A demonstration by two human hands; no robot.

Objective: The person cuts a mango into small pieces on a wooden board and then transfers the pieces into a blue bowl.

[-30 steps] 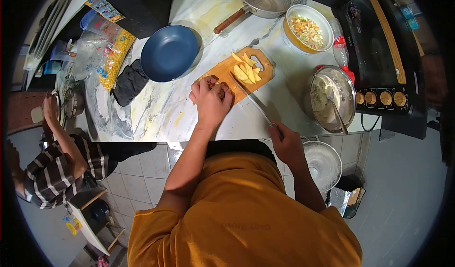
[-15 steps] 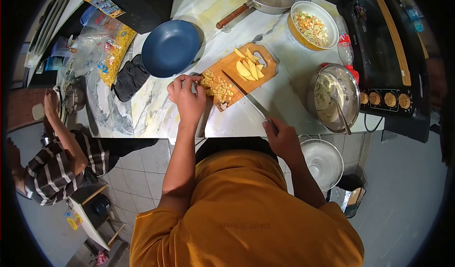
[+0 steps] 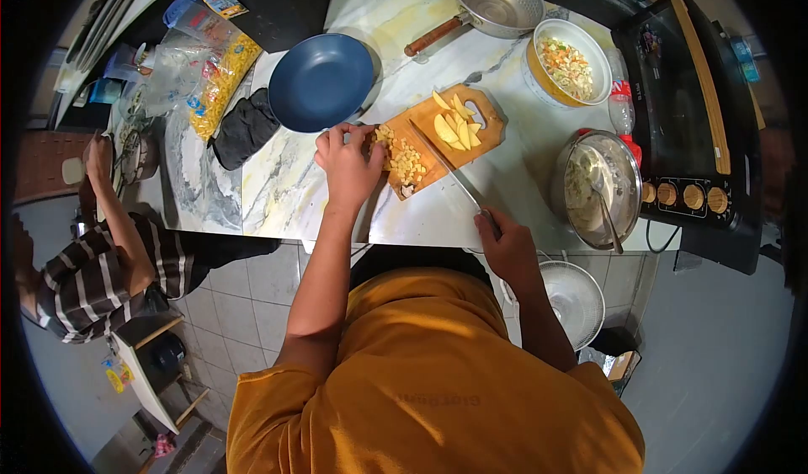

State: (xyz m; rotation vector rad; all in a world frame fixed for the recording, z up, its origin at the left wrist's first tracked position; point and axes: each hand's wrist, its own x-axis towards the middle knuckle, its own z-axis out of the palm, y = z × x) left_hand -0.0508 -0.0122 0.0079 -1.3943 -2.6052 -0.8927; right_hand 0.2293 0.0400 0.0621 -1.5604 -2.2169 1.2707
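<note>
My right hand (image 3: 507, 242) is closed round the handle of a knife (image 3: 455, 173), whose blade slants across the wooden cutting board (image 3: 431, 164). Small diced yellow pieces (image 3: 406, 161), possibly potato, lie on the board left of the blade. Pale yellow wedges (image 3: 454, 129) are heaped to its right, near the handle hole. At the board's left end, my left hand (image 3: 349, 167) rests with bent fingers and the thumb apart, beside the diced pieces. Its fingertips are partly hidden, and nothing held shows between them.
A blue pan (image 3: 321, 82) sits behind my left hand, beside a black cloth (image 3: 246, 130) and a bag of yellow pasta (image 3: 220, 87). Rightward stand a bowl of chopped vegetables (image 3: 564, 66), a batter bowl (image 3: 581, 209) and an oven (image 3: 686, 129). Another person (image 3: 105, 268) is at far left.
The whole view has shifted slightly, so counter items appear further right. My left hand's fingers have shifted slightly at the board's edge; my right hand keeps its hold on the knife.
</note>
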